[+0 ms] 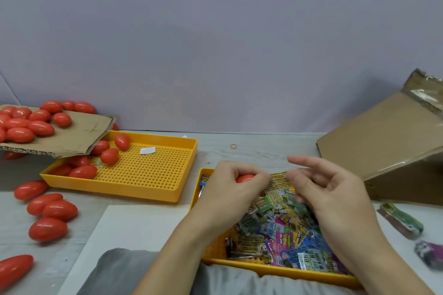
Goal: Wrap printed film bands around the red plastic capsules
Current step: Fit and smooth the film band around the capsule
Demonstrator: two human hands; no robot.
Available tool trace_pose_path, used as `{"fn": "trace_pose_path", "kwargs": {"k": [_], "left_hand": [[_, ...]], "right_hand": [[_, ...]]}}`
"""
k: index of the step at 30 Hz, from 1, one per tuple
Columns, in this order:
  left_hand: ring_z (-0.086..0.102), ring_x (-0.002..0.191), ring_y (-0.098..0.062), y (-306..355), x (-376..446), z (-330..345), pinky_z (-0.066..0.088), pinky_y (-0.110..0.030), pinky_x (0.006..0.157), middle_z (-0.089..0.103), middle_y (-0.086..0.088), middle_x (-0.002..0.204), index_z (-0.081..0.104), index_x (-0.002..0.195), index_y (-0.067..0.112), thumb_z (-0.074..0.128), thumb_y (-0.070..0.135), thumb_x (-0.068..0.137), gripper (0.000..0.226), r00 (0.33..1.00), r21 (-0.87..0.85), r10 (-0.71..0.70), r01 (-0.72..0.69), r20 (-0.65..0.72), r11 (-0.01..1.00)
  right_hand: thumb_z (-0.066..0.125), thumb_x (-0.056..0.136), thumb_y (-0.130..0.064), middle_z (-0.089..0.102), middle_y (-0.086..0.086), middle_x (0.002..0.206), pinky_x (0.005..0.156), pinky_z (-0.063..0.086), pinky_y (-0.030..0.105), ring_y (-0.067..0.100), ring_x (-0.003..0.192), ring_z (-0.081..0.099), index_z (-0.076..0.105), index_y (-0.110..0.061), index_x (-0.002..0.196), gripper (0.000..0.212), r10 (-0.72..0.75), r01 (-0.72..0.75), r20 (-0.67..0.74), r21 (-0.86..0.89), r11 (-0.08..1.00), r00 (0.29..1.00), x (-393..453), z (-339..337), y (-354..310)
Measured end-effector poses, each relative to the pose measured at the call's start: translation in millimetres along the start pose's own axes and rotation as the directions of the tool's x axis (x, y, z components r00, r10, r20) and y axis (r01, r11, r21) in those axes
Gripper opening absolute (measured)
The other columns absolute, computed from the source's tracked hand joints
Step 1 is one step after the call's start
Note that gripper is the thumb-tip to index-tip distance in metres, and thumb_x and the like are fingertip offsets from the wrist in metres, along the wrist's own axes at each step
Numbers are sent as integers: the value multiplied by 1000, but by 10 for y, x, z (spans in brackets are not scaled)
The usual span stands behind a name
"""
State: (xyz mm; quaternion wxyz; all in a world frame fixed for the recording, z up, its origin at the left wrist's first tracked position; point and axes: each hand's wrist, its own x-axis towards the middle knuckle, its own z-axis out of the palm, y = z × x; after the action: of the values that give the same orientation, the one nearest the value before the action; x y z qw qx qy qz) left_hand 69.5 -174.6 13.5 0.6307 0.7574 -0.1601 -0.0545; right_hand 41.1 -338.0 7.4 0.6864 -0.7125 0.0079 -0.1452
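The red capsule (244, 178), clamped in left fingers (257, 181) above the band tray (275, 270), might slip from its film band (279, 181), which the right fingers (299, 182) looked to pinch.

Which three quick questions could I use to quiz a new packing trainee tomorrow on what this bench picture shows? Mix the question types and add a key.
1. True or false: the left hand grips a red capsule.
2. Where do the loose printed film bands lie?
A. in the near yellow tray
B. on the cardboard sheet
C. in the far yellow tray
3. Fill in: the small white slip lies in the ____ yellow tray.

Key:
1. True; its fingers curl round the capsule.
2. A
3. far
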Motion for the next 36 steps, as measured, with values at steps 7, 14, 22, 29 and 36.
{"fn": "trace_pose_path", "kwargs": {"k": [7, 14, 22, 29, 36], "left_hand": [[48, 45, 0, -1, 14, 19, 38, -13, 48, 57, 13, 51, 75, 66, 20, 79, 32, 77, 17, 1000, -105, -13, 13, 8, 994], [55, 54, -3, -42, 41, 4, 44, -15, 51, 62, 9, 59, 74, 66, 20, 85, 38, 59, 23, 977, -78, 53, -71, -207, 994], [60, 60, -5, -49, 13, 50, 51, -19, 55, 67, 6, 69, 74, 74, 22, 86, 19, 73, 12, 974, 144, 200, -183, -111, 972], [63, 65, -9, -73, 9, 77, 55, -28, 61, 68, 7, 73, 69, 72, 36, 81, 22, 80, 20, 960, 302, 274, -246, -54, 921], [52, 56, -5, -12, -4, 100, 46, -18, 52, 56, 0, 67, 63, 82, 23, 74, 16, 85, 14, 977, 74, 184, -176, -111, 982]], "right_hand": [[68, 89, -18, 67, 2, 62, 51, 50, 19, 9, 52, 57, 70, -20, 97, 9, 42, -39, -69, 38, 999, 997, 24, 32, 61], [67, 78, -45, 69, 9, 69, 45, 48, 21, 18, 58, 63, 77, -13, 79, 34, 206, -208, 27, 191, 959, 978, -6, 61, -20], [69, 88, -8, 74, 11, 81, 54, 47, 24, 21, 67, 61, 73, -20, 103, 20, 208, -216, 87, 99, 971, 974, -27, 29, -10], [73, 83, -9, 72, -1, 64, 49, 48, 14, 7, 56, 67, 74, -19, 73, 14, 14, -20, -43, -138, 990, 999, -63, 68, -6], [77, 77, -11, 71, -11, 65, 53, 52, 13, 3, 57, 67, 70, -26, 70, 18, -216, 172, -173, -240, 955, 961, -110, 160, -44]]}}
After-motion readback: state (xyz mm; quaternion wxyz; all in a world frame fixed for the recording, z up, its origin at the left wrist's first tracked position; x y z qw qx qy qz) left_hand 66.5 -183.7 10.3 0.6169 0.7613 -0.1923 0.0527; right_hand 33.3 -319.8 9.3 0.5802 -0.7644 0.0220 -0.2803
